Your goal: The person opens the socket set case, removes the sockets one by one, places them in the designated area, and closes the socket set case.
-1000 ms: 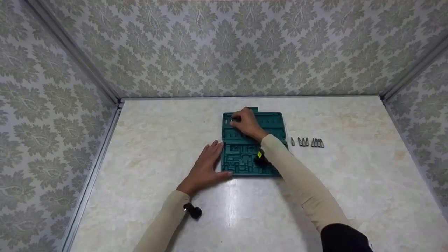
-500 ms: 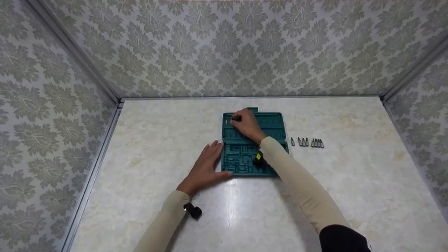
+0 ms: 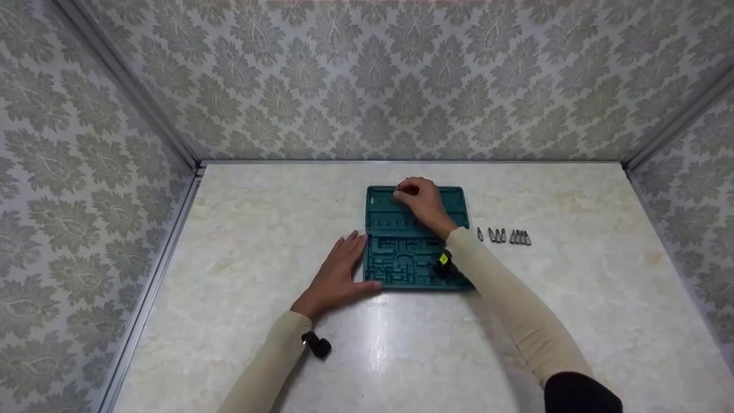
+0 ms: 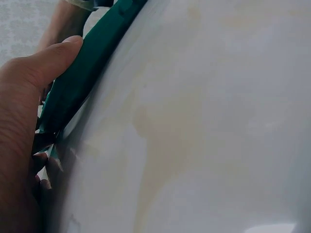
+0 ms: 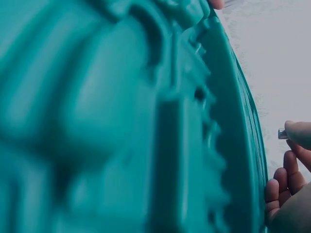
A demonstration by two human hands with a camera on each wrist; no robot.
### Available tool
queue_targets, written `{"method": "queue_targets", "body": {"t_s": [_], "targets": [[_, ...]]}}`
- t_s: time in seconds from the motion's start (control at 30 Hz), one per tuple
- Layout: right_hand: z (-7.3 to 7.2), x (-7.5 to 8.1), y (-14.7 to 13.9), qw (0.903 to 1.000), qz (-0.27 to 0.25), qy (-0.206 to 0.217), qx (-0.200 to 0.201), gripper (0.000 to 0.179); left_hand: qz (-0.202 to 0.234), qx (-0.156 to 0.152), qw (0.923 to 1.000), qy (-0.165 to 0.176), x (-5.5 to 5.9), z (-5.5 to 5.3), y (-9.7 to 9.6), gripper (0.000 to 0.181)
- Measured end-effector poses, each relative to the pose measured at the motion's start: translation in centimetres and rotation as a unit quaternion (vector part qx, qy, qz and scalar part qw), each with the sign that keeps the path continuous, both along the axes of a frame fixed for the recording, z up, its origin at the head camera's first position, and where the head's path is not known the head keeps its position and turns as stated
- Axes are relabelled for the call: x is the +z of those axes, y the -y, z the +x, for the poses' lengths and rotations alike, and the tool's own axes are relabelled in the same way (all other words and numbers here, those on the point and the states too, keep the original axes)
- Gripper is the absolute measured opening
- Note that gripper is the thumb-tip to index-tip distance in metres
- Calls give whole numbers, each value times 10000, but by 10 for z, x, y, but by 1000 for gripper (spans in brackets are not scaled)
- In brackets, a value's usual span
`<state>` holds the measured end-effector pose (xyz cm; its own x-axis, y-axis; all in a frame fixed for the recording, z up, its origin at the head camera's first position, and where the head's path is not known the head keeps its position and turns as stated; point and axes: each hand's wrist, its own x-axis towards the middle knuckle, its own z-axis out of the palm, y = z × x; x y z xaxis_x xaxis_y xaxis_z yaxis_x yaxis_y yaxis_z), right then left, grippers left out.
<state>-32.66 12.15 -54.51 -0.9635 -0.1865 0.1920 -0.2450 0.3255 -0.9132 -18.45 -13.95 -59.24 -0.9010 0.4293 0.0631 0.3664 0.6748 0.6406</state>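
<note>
A green plastic tool case [image 3: 413, 285] lies unfolded on the table, its two moulded halves facing up. My left hand [image 3: 335, 275] rests at its near-left corner, fingers extended along the left side and thumb on the front edge. In the left wrist view that thumb [image 4: 65, 53] presses the case wall. Over the far half, my right hand [image 3: 423, 201] pinches a small silvery metal bit [image 5: 282, 134] between thumb and finger, as the right wrist view shows. Most of the bit is hidden by the fingers. A pale piece [image 3: 372, 201] sits in the far half's left end.
Right of the case, several dark metal bits [image 3: 520, 237] lie grouped in a row on the marbled table [image 3: 258, 212], with a single bit [image 3: 480, 234] closest to the case. Patterned walls [image 3: 373, 80] enclose the back and sides.
My right hand has shifted to the right over the far half of the case, uncovering more of its left part. The left hand has stayed put.
</note>
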Motion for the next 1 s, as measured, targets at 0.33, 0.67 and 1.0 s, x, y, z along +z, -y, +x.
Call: {"method": "queue_targets", "body": {"t_s": [0.33, 0.67, 1.0], "targets": [[23, 8, -35, 9984, 249, -174, 482, 22, 16, 122, 9998, 147, 2, 2, 0, 119], [44, 21, -61, 9973, 638, -118, 355, 23, 50, 179, 9995, 242, 0, 3, 0, 120], [60, 25, -93, 9963, 812, -102, 249, 23, -77, 86, 9998, 164, 2, 2, -1, 120]]}}
